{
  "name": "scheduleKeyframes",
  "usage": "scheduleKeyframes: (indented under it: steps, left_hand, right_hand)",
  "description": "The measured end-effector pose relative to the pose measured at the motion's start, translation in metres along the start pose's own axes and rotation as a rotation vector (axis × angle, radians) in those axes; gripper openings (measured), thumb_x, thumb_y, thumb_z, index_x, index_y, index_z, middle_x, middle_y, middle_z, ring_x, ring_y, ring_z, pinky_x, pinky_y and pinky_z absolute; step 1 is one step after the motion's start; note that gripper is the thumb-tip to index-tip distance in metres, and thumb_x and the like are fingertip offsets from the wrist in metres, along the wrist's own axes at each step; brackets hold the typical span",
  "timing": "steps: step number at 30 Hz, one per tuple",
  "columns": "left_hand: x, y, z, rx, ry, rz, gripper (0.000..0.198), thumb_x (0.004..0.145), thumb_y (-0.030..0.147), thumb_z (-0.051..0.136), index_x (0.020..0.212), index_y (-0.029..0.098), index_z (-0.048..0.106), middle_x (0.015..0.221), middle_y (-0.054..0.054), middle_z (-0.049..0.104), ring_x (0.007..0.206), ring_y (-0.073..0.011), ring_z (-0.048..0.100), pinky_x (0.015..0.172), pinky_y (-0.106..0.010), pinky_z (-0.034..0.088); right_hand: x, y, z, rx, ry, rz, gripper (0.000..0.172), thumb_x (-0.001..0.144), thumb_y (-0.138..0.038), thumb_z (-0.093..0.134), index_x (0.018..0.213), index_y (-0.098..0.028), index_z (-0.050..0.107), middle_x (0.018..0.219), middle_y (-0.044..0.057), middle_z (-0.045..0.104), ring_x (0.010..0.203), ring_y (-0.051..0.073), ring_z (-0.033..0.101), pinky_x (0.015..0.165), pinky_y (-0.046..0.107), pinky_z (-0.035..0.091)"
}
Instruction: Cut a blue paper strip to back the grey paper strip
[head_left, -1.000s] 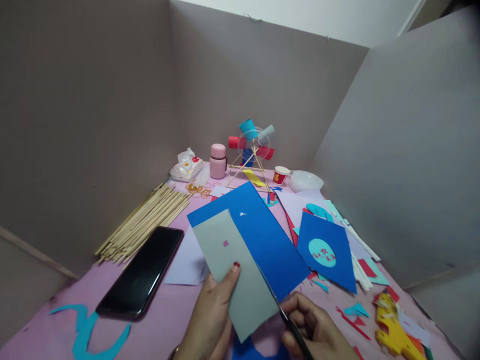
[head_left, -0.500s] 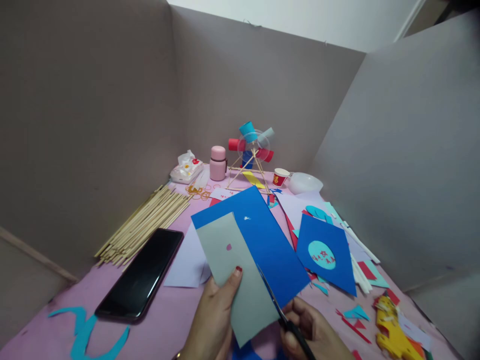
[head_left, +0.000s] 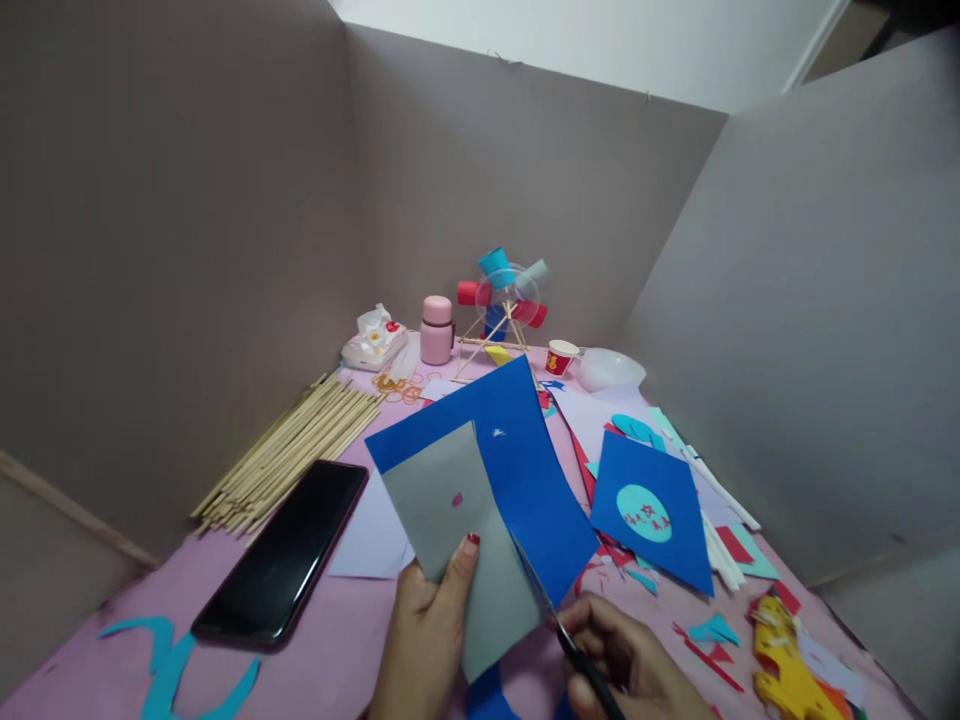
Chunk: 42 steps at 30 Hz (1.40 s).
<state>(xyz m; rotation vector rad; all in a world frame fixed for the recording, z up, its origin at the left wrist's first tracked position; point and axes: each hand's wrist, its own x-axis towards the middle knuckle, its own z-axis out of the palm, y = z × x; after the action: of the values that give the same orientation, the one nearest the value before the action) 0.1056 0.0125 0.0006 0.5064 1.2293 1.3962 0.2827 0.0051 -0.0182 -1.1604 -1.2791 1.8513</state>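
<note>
My left hand (head_left: 431, 635) is closed on a grey paper rectangle (head_left: 442, 500) laid over a larger blue sheet (head_left: 536, 480), its thumb pressing on the grey one. A small purple mark shows on the grey paper. In my right hand (head_left: 626, 655) are black-handled scissors (head_left: 574, 650), the fingers wrapped about the handles. Their blades lie along the right edge of the grey paper, across the blue sheet. Where the lower blade runs is hidden by the paper.
A phone (head_left: 281, 555) and bamboo sticks (head_left: 300, 450) lie to the left. Behind stand a pink flask (head_left: 436, 335), a stick-and-paper wheel (head_left: 506, 295), a paper cup (head_left: 561, 358) and a bowl (head_left: 611, 370). At right are a blue card (head_left: 652, 510), paper scraps and a yellow glue gun (head_left: 787, 665).
The two papers have shifted slightly left, tilting in my left hand, and the blue sheet's right edge bends more. The scissors have moved a little left with my right hand.
</note>
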Motion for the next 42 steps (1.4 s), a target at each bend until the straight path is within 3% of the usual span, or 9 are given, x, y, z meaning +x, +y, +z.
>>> scheduleKeyframes:
  steps: [7, 13, 25, 37, 42]
  left_hand:
    - [-0.002, 0.009, 0.005, -0.17, -0.068, -0.107, 0.042, 0.073, 0.029, 0.07, 0.113, 0.019, 0.058, 0.088, -0.006, 0.073, 0.082, -0.0234, 0.068, 0.065, -0.03, 0.055]
    - [0.0, 0.006, 0.002, -0.237, -0.138, -0.162, 0.043, 0.076, 0.03, 0.068, 0.115, 0.017, 0.056, 0.088, -0.009, 0.072, 0.076, -0.023, 0.068, 0.067, -0.034, 0.055]
    - [-0.009, -0.006, 0.012, -0.251, -0.106, -0.243, 0.041, 0.068, 0.03, 0.074, 0.105, 0.017, 0.061, 0.08, -0.006, 0.073, 0.074, -0.0231, 0.068, 0.066, -0.032, 0.053]
    - [-0.01, -0.007, 0.012, -0.254, -0.115, -0.264, 0.044, 0.064, 0.032, 0.076, 0.103, 0.017, 0.063, 0.081, -0.006, 0.073, 0.076, -0.0237, 0.067, 0.066, -0.031, 0.052]
    - [-0.011, -0.007, 0.012, -0.251, -0.102, -0.25, 0.043, 0.062, 0.032, 0.078, 0.1, 0.016, 0.064, 0.08, -0.007, 0.073, 0.076, -0.0249, 0.068, 0.066, -0.032, 0.052]
  right_hand:
    - [0.008, 0.012, -0.007, 0.07, -0.081, -0.053, 0.054, 0.059, -0.053, 0.079, 0.087, -0.019, 0.048, 0.065, -0.008, 0.042, 0.05, 0.004, 0.029, 0.048, 0.019, 0.02]
    - [0.011, 0.009, -0.012, 0.035, -0.194, -0.067, 0.048, 0.067, -0.055, 0.072, 0.087, -0.018, 0.048, 0.064, -0.007, 0.044, 0.048, 0.004, 0.029, 0.047, 0.019, 0.02]
    - [0.014, 0.009, 0.002, 0.034, -0.154, -0.136, 0.051, 0.071, -0.063, 0.063, 0.089, -0.02, 0.043, 0.07, -0.004, 0.044, 0.055, 0.008, 0.033, 0.052, 0.021, 0.022]
    - [0.012, 0.014, -0.001, -0.008, -0.074, -0.111, 0.052, 0.07, -0.066, 0.062, 0.087, -0.021, 0.043, 0.061, -0.009, 0.032, 0.044, 0.004, 0.021, 0.044, 0.021, 0.013]
    - [0.012, 0.016, -0.001, 0.018, -0.075, -0.123, 0.05, 0.07, -0.065, 0.062, 0.084, -0.02, 0.043, 0.058, -0.009, 0.032, 0.047, 0.005, 0.024, 0.045, 0.021, 0.015]
